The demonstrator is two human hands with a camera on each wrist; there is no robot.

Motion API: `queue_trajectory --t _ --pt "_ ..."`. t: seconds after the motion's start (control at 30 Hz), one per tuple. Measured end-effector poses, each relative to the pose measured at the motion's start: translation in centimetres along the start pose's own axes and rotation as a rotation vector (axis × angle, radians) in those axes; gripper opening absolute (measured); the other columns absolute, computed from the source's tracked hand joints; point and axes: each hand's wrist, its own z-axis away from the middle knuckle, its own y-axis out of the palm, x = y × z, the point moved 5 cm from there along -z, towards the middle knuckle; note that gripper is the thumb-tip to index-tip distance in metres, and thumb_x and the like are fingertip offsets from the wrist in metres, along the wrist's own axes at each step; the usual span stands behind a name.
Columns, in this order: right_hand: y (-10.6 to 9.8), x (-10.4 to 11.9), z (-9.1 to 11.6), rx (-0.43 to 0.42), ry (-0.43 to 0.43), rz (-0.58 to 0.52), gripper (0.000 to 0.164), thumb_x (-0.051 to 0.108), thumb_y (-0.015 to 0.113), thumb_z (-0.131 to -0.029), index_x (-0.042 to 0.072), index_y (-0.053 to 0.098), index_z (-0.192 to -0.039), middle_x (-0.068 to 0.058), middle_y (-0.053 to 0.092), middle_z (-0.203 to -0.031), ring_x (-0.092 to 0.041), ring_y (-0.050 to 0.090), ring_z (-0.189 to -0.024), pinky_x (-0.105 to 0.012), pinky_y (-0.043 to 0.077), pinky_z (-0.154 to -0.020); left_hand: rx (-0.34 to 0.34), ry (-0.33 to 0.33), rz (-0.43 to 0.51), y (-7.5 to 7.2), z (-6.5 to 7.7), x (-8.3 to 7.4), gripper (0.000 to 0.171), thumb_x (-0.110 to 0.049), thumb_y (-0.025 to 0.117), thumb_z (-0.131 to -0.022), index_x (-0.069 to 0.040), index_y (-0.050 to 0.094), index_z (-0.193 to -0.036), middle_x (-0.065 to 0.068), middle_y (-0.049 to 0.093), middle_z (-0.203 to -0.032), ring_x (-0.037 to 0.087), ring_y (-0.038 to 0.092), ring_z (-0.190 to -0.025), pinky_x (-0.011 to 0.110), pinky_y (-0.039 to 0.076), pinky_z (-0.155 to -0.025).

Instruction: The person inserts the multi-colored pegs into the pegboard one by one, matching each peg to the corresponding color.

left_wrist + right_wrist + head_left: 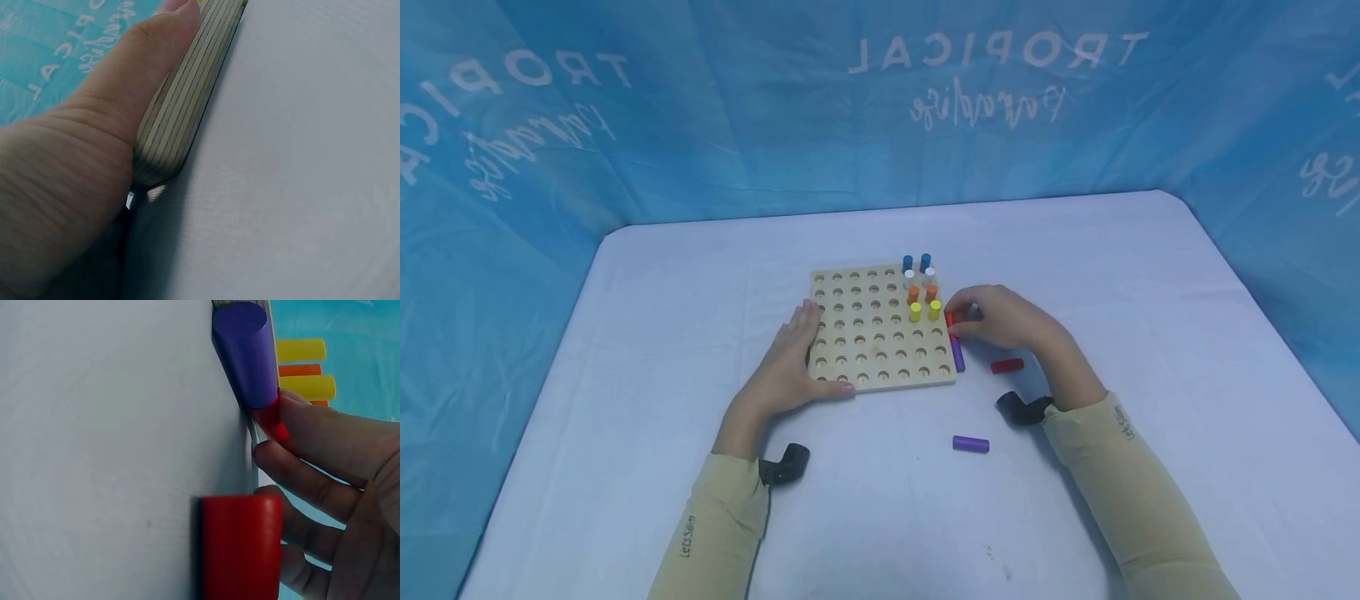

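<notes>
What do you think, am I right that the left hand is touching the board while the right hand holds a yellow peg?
Not quite: the peg is red, not yellow, as the right wrist view shows. The right hand does hold it, and the left hand does touch the board.

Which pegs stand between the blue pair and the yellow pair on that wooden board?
Two white pegs, nearest the blue pegs, then two orange pegs, nearest the yellow pegs. The head view shows them standing in the board.

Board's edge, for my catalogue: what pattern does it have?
Lengthwise light and dark stripes; the board's edge shows best in the left wrist view.
</notes>
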Motion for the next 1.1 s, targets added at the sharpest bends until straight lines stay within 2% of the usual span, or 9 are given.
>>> queue_trajectory --t 0.3,0.7,1.1 --pt "-0.3 -0.2 -0.2 -0.031 0.002 -0.048 0.026 0.021 0.077 -0.087 0.019 0.069 -0.111 -0.002 0.069 -0.109 -0.021 0.061 -0.101 -0.037 0.055 -0.086 0.001 -0.003 0.0 0.0 0.1 -0.1 0.138 -0.063 0.084 -0.064 -0.019 -0.004 -0.16 -0.002 -0.01 -0.167 0.016 -0.009 -0.156 0.044 0.0 -0.129" --pt "-0.5 -0.2 -0.3 -0.05 0.017 -0.072 0.037 0.022 0.079 -0.085 0.021 0.069 -0.121 0.0 0.067 -0.104 -0.02 0.06 -0.093 -0.031 0.053 -0.073 -0.002 0.007 -0.002 -0.1 0.1 -0.3 0.139 -0.062 0.085 -0.064 -0.016 -0.004 -0.16 -0.001 -0.01 -0.168 0.018 -0.009 -0.156 0.044 0.0 -0.129" --pt "-1.2 0.6 0.0 -0.138 -0.019 -0.082 0.029 0.02 0.079 -0.085 0.025 0.07 -0.112 0.004 0.067 -0.104 -0.019 0.057 -0.094 -0.032 0.053 -0.069 -0.004 0.012 0.014 -0.2 0.2 -0.3 0.14 -0.06 0.087 -0.063 -0.015 -0.002 -0.16 0.0 -0.009 -0.168 0.019 -0.008 -0.156 0.045 -0.001 -0.128"
